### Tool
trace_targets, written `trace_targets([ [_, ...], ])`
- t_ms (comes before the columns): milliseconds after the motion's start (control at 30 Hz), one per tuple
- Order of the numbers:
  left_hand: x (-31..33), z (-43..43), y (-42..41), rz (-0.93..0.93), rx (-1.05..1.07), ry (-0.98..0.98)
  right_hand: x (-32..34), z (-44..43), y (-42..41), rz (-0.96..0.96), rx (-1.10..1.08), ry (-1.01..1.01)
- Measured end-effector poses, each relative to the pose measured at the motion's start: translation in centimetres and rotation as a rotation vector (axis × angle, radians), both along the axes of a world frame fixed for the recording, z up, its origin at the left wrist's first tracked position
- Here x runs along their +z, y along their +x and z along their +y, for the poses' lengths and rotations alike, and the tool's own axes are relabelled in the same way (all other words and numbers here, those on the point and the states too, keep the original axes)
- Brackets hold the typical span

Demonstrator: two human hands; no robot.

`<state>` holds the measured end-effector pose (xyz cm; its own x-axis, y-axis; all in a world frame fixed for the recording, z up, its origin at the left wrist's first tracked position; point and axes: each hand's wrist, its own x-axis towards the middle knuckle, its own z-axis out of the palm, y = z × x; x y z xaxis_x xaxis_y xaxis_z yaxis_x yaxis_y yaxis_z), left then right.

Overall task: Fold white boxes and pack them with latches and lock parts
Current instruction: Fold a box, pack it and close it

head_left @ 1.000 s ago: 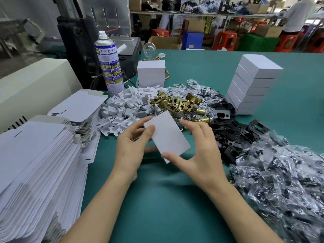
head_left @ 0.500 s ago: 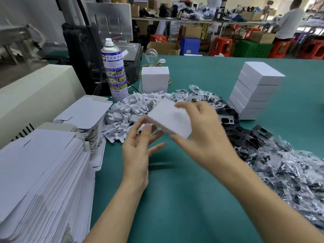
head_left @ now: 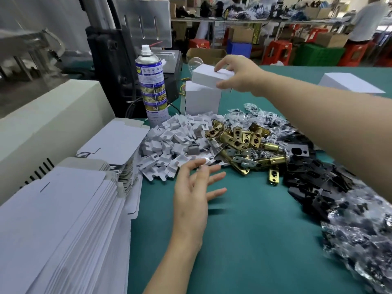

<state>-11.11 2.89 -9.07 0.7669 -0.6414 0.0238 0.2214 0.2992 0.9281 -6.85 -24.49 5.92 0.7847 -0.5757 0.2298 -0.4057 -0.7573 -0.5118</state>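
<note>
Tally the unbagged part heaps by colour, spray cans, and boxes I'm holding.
Heap of white plastic clips: 1
Heap of brass latches: 1
Heap of black metal plates: 1
Blue-labelled spray can: 1
Folded white cardboard box in right hand: 1
Total: 5

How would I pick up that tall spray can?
Wrap your fingers round the middle of the spray can, probably coming from the right. It stands upright and round, and the black machine sits close behind and left of it.
</note>
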Motion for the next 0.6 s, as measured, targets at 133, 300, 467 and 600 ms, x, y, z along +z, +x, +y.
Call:
trace_targets([
  [133, -0.6, -0.4, -0.4, -0.053, -0.042, 0.078, -0.7, -1.6, 2.9, 0.05, 0.069, 0.002],
  [300, -1.1, -0.5, -0.6, -0.08, -0.084, 0.134, -1.0, -2.8, 4.8, 0.182, 0.114, -0.04],
  [467, -1.2, -0.6, -0.7, -0.084, -0.105, 0.148, -1.5, -3.5, 5.4, 0.186, 0.121, -0.044],
  [600, -1.3, -0.7, -0.7, -0.083, -0.108, 0.162, -2.0, -3.5, 5.8, 0.177, 0.119, -0.106],
])
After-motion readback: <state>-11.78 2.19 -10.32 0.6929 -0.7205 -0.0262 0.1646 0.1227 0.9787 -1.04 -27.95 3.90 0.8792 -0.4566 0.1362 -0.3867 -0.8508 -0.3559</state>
